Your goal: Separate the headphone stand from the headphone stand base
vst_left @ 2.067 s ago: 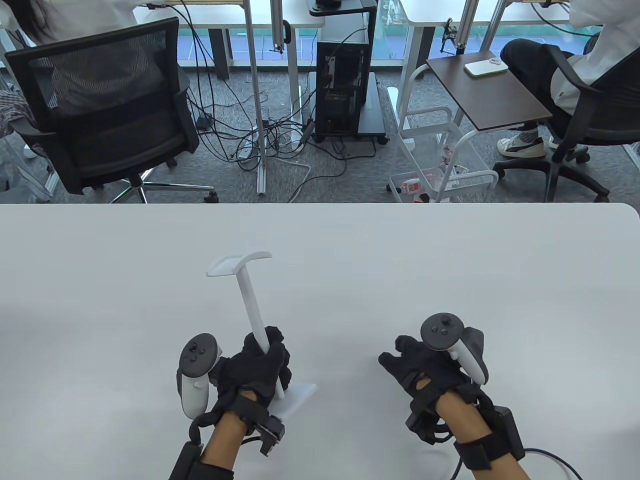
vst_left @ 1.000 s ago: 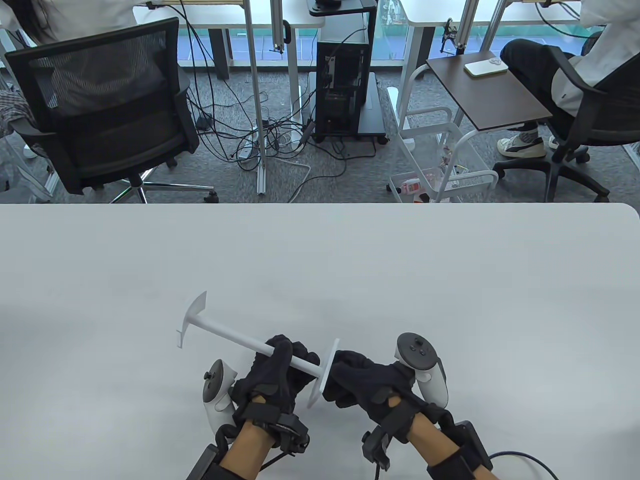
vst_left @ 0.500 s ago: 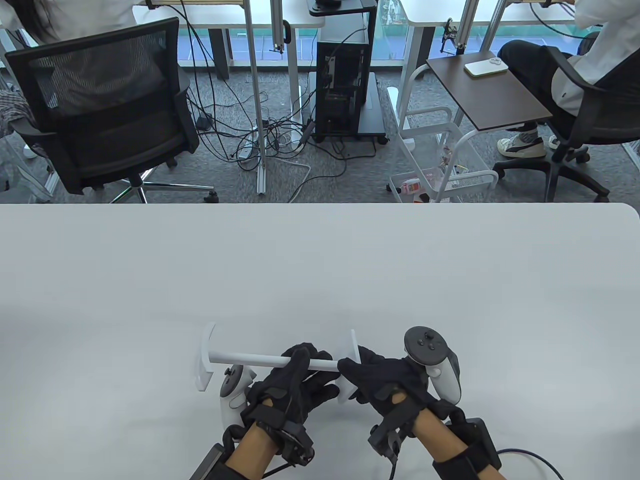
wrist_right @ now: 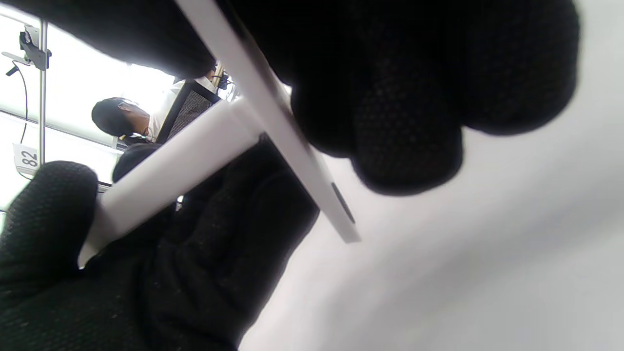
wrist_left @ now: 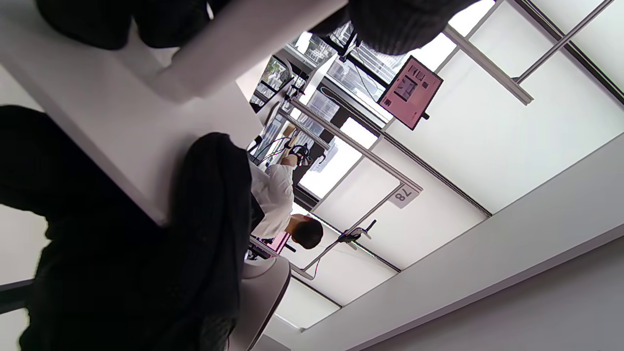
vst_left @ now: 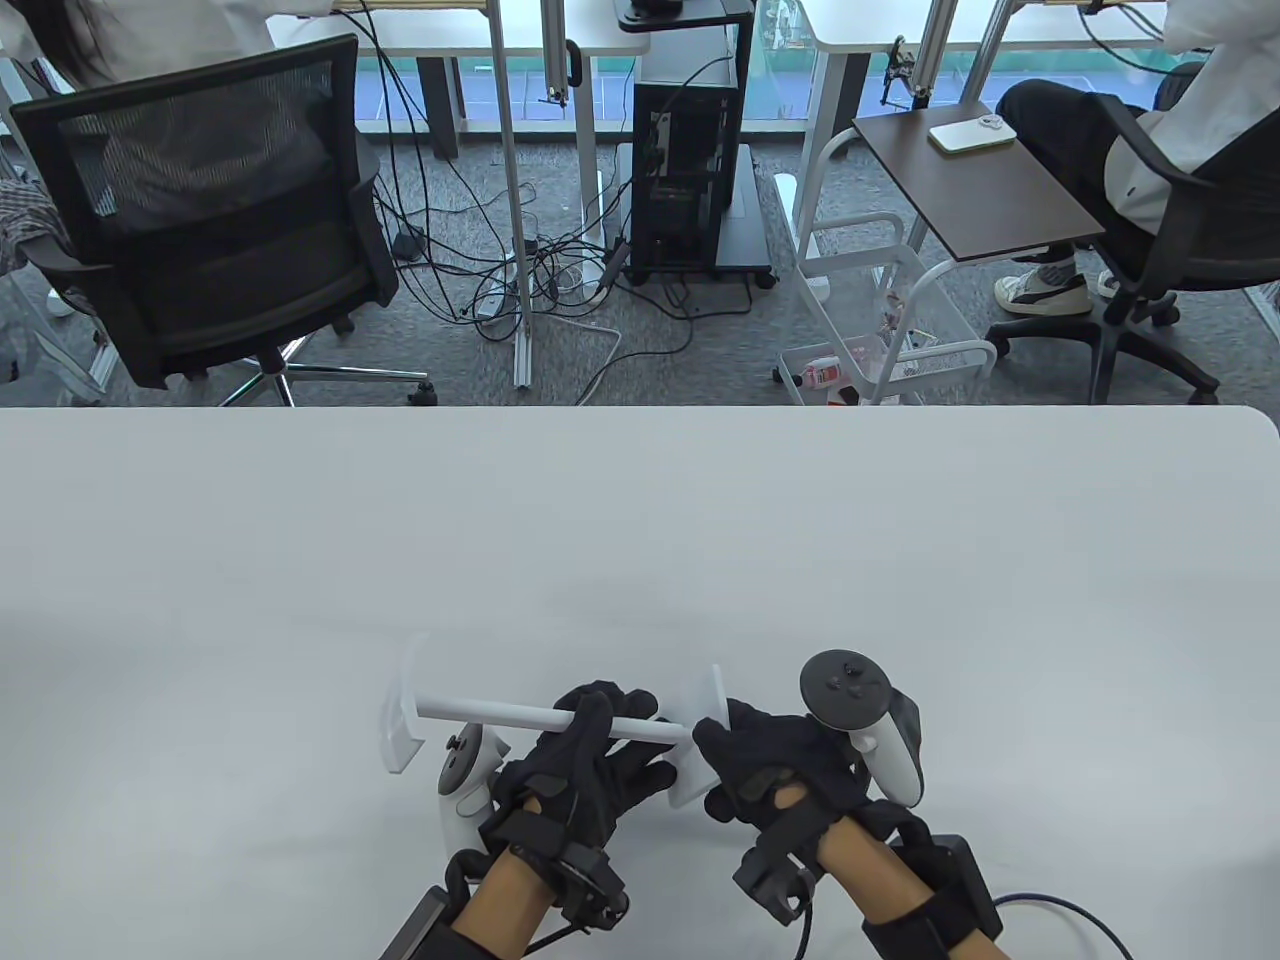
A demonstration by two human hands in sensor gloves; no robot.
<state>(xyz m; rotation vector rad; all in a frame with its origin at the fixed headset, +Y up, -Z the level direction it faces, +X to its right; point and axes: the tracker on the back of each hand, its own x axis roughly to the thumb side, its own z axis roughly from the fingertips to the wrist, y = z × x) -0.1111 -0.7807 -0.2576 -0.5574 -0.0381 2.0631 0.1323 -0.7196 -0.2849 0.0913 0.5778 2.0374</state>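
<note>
The headphone stand (vst_left: 520,713) was held just above the near edge of the table (vst_left: 900,540), its long axis lying nearly level and running left to right across the table view. Its curved top rest pointed toward the person's left, and the flat base (vst_left: 700,740) stood on edge at the right end of the rod, facing sideways. About two seconds before, the stand had stood upright on its base with only the left hand on it; since then it had been tipped over and the right hand had come in to take the base. In the last half second the base end had shifted only slightly, and rod and base appeared still joined, so I judged the pulling apart had not yet succeeded. The left hand (vst_left: 590,760) gripped the rod, fingers wrapped closed around it. The right hand (vst_left: 775,765) pinched the base plate, fingers (wrist_right: 409,122) closed over its face in the right wrist view.
</note>
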